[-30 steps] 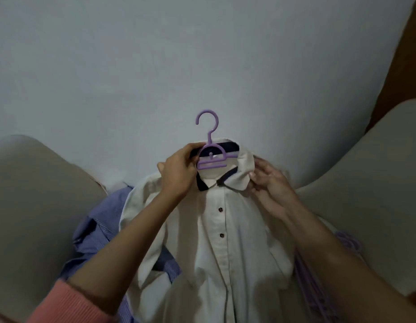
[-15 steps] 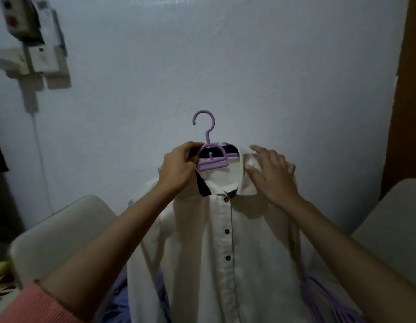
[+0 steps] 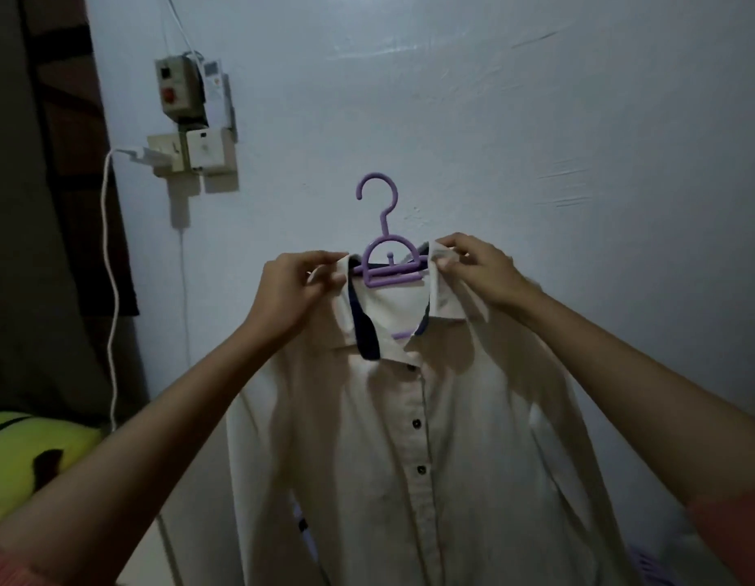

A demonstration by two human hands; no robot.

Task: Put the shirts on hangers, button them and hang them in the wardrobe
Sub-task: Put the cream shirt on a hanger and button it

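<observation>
— Since half a second ago we are holding the white shirt (image 3: 392, 437) higher, and our right hand (image 3: 479, 270), which was lying flat on the collar, is now pinching the collar's right edge between thumb and fingertips.

— And our left hand (image 3: 289, 289)? We are seeing it gripping the collar's left edge, fingers curled round the fabric, where before it was up against the hanger's neck.

— Right. We are keeping the shirt on the purple hanger (image 3: 386, 264), hanging free in front of us, placket closed at the dark buttons, top of the collar open.

— Behind it we are facing the pale wall (image 3: 536, 120); the pale cushions that framed the view earlier are dropping out of sight.

— Further left we are now seeing the switch box (image 3: 179, 88), the socket (image 3: 190, 154) and a white cable (image 3: 109, 289), with a yellow-green pillow (image 3: 33, 454) low at the left edge.
</observation>
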